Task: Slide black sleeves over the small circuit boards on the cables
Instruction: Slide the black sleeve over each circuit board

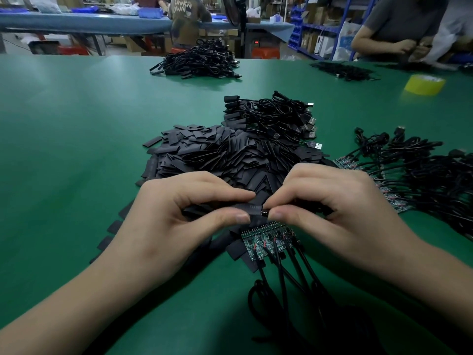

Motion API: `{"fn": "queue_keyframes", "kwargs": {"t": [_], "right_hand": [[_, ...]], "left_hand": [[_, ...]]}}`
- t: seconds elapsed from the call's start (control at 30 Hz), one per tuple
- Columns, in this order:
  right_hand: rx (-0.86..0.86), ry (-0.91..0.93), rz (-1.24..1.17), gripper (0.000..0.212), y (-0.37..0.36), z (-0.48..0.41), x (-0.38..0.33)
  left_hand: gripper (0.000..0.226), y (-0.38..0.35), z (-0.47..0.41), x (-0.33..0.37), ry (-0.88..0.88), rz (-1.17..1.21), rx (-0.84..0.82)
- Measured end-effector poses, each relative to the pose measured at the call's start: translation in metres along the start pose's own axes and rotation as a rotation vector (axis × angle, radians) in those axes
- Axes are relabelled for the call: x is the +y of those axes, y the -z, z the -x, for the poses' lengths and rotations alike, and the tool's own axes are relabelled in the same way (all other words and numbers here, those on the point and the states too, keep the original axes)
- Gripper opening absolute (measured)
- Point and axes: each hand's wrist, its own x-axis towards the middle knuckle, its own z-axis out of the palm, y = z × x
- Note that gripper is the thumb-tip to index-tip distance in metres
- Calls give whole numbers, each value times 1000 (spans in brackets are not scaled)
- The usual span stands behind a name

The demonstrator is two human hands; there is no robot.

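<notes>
Electronics assembly workshop, green worktable (76, 119), heaped cables (197, 60), parts-bin shelving (304, 29), workers at benches (186, 19)

A: Your left hand (179, 208) pinches a black sleeve (252, 208) between thumb and forefinger.

B: And your right hand (327, 201) pinches a small dark piece (265, 213) right at that sleeve's end; your fingers hide most of it.

A: Just below your thumbs, a row of circuit boards (266, 242) on black cables lies on the green table (76, 124).

B: The heap of sleeves (217, 155) sits behind your hands, and a tangle of cables (422, 170) is to your right.
</notes>
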Motion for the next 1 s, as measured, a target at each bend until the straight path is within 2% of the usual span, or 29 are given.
{"fn": "queue_keyframes", "kwargs": {"t": [0.8,0.9,1.0], "right_hand": [[-17,-37,-90,15,-1,-1,0],[-1,-115,-197,9,-2,-1,-1],[-1,-190,-294,7,-3,0,-1]], "left_hand": [[19,-2,3,0,0,25,-28],[12,-7,5,4,82,196,-28],[19,-12,7,8,155,358,-10]]}}
